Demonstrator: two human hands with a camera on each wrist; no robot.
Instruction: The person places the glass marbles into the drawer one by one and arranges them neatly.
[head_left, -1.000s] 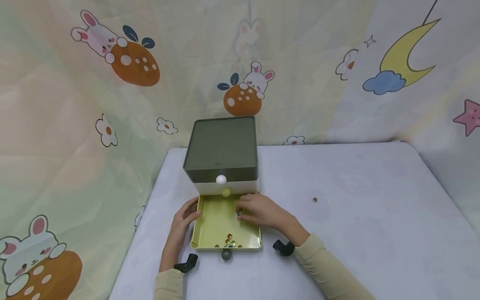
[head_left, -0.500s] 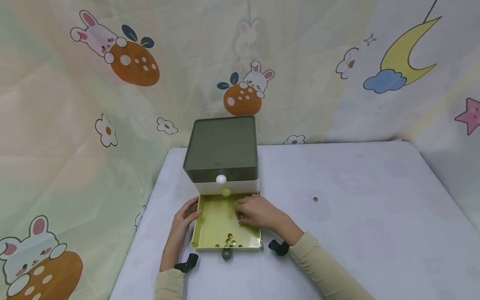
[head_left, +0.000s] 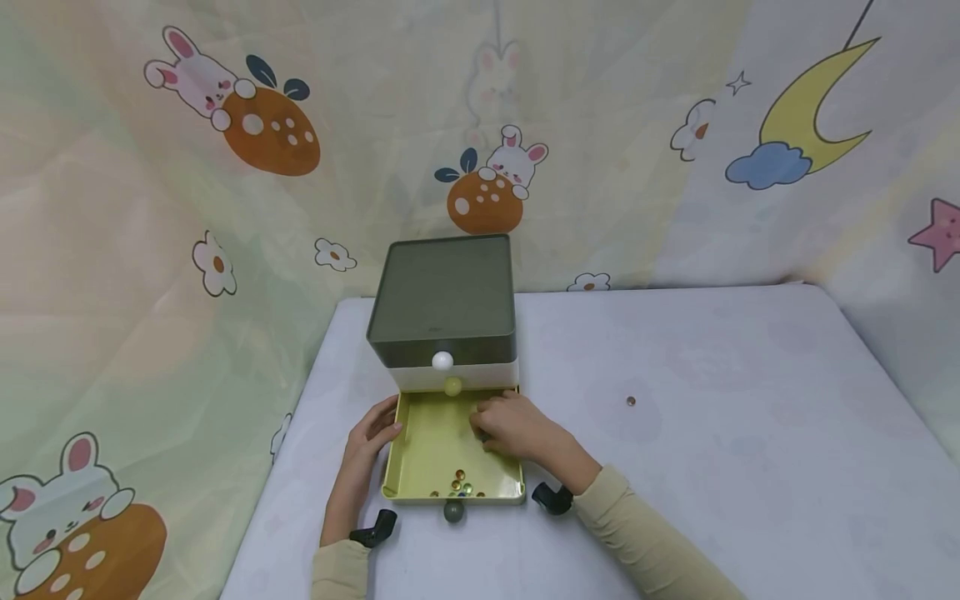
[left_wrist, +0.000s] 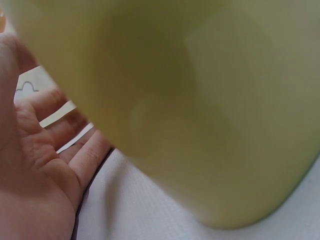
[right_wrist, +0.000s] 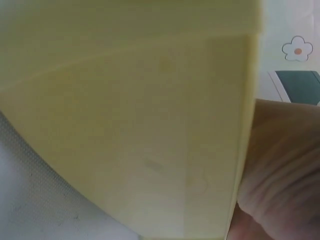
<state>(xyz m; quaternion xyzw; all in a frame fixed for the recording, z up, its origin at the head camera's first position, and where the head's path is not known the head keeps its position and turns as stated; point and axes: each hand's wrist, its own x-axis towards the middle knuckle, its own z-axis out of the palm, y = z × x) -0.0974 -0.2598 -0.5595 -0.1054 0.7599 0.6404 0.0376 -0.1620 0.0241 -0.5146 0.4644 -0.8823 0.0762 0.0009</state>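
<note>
A yellow-green drawer is pulled out of the storage box. My left hand rests along the drawer's left wall, thumb at the rim; in the left wrist view its fingers lie fairly straight beside the wall. Reaching over the right wall, my right hand has its fingers bent low inside the drawer, around a small dark glass marble mostly hidden by them. Several shiny marbles lie at the drawer's front. In the right wrist view the drawer wall hides most of the hand.
Behind the drawer stands the box with its dark green top, a white knob and a yellow-green knob. A dark round knob sits on the drawer's front. One loose marble lies on the white tablecloth to the right.
My right hand has shifted slightly down, and its fingers have closed further over the marble, which shows less than before. The left hand stays at the drawer's left wall.
</note>
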